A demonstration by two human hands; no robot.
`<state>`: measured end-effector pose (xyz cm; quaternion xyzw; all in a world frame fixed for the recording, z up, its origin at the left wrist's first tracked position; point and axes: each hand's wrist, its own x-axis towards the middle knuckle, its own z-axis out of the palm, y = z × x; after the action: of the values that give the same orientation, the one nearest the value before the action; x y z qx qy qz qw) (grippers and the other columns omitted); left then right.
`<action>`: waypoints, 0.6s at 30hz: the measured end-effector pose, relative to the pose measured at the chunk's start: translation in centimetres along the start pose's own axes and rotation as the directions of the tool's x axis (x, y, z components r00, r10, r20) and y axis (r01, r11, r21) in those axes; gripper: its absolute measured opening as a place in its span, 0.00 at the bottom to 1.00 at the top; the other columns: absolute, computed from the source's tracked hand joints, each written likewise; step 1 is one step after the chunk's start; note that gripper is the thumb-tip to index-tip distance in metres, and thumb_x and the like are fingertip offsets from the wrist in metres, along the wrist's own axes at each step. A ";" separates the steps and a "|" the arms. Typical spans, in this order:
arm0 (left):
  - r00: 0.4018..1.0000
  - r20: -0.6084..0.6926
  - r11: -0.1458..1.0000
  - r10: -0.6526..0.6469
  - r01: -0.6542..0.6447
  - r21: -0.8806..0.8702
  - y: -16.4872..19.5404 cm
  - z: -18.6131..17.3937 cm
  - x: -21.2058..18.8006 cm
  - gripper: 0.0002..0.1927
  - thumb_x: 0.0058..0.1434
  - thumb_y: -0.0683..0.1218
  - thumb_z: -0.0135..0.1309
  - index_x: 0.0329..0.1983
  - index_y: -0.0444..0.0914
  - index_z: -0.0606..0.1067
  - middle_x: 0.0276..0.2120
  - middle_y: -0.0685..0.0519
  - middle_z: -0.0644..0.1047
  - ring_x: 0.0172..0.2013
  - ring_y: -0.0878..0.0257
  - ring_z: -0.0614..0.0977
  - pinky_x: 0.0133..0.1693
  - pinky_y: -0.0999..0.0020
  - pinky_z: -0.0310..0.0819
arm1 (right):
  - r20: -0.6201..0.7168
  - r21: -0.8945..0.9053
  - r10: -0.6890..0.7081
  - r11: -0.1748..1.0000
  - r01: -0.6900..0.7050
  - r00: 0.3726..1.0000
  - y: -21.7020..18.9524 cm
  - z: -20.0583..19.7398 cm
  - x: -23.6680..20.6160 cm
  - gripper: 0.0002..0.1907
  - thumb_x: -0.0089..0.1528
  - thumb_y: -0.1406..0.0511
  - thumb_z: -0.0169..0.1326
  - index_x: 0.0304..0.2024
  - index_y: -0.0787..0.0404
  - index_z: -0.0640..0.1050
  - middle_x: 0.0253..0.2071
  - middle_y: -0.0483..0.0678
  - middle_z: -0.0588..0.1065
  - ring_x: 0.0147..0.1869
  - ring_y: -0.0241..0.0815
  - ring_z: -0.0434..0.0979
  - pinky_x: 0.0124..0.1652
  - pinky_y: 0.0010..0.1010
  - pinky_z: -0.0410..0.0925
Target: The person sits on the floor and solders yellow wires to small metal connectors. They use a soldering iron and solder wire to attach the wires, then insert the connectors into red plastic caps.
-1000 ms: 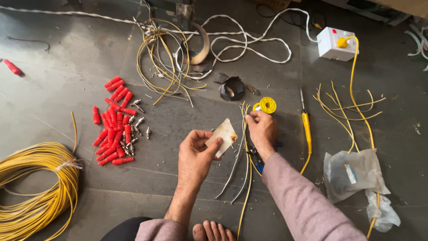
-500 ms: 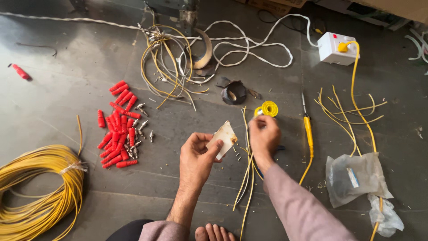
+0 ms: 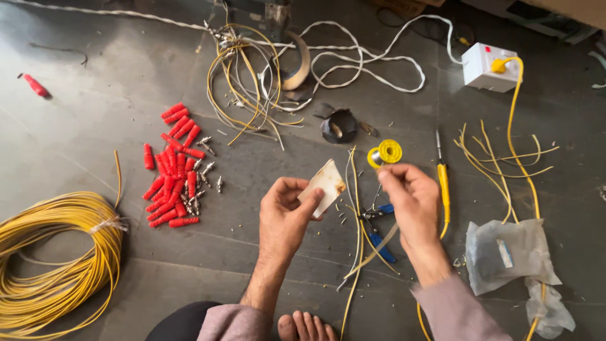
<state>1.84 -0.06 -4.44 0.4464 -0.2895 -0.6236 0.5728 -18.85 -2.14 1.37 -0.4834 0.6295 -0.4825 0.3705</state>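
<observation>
Left hand pinching a small whitish card between thumb and fingertips, held above mid-floor. Right hand curled closed beside it, fingertips nipping a thin wire; yellow solder spool just beyond.

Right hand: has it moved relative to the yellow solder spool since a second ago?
No clear move. The right hand sits just below the yellow solder spool, as in the earlier pictures; the small frame shifts look like camera motion.

Left hand pinches a stained white card — right hand hovers over blue pliers.
</observation>
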 end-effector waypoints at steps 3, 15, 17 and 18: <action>0.998 0.040 0.998 0.043 -0.041 -0.052 0.1 0.3 -0.2 0.13 0.61 0.41 0.61 0.45 0.29 0.74 0.34 0.48 0.83 0.31 0.65 0.85 0.30 0.71 0.83 | 0.138 -0.129 -0.021 0.991 0.038 0.990 -1.3 -0.6 -2.9 0.05 0.65 0.69 0.59 0.39 0.66 0.82 0.30 0.38 0.74 0.33 0.23 0.67 0.33 0.18 0.61; 0.997 0.045 0.997 0.059 -0.056 -0.055 1.5 0.6 -0.5 0.16 0.61 0.42 0.63 0.50 0.32 0.79 0.30 0.52 0.82 0.31 0.67 0.84 0.32 0.71 0.85 | 0.211 -0.376 -0.110 0.908 0.185 0.971 -3.4 0.3 -5.1 0.06 0.63 0.67 0.60 0.36 0.65 0.81 0.30 0.40 0.78 0.33 0.25 0.74 0.32 0.19 0.65; 0.997 0.043 0.997 0.068 -0.067 -0.029 1.5 0.6 -0.7 0.15 0.62 0.43 0.64 0.50 0.32 0.80 0.28 0.53 0.80 0.29 0.68 0.82 0.31 0.71 0.84 | 0.185 -0.417 -0.130 0.887 0.197 0.974 -3.6 0.5 -5.2 0.06 0.62 0.67 0.61 0.35 0.65 0.81 0.29 0.40 0.78 0.31 0.25 0.72 0.31 0.20 0.65; 0.996 0.043 0.997 0.073 -0.073 -0.015 1.5 0.6 -0.7 0.15 0.62 0.43 0.64 0.50 0.33 0.80 0.26 0.54 0.79 0.29 0.68 0.81 0.31 0.72 0.84 | 0.171 -0.438 -0.140 0.876 0.202 0.975 -3.8 0.6 -5.2 0.06 0.62 0.66 0.62 0.35 0.64 0.81 0.28 0.40 0.77 0.30 0.26 0.71 0.30 0.21 0.65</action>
<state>1.89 0.31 -2.71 0.4179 -0.3139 -0.6138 0.5917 -16.02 2.48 4.86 -0.6415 0.6528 -0.3199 0.2450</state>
